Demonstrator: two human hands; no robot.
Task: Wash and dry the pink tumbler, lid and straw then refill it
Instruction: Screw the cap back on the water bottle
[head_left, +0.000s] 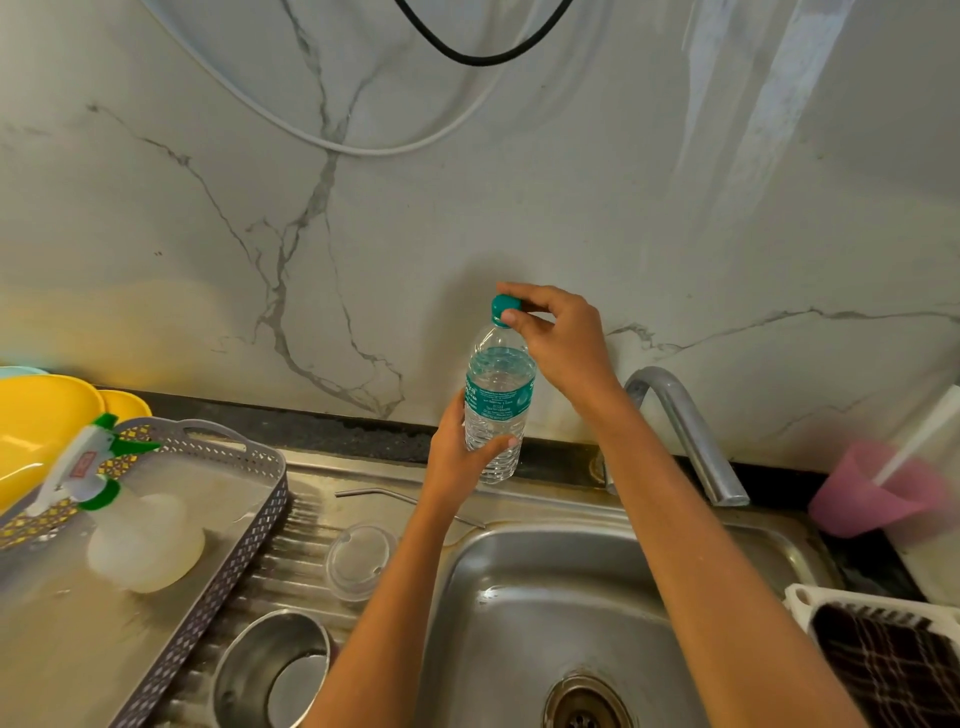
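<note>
Soft light, glare streaking the wall (769, 119), edges blurred and bowed.

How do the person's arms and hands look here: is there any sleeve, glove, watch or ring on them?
Both are bare. The left hand and the right hand wear no gloves, and no ring shows on the fingers in view. The left forearm and right forearm show no sleeve, watch or bracelet down to the frame's edge.
</note>
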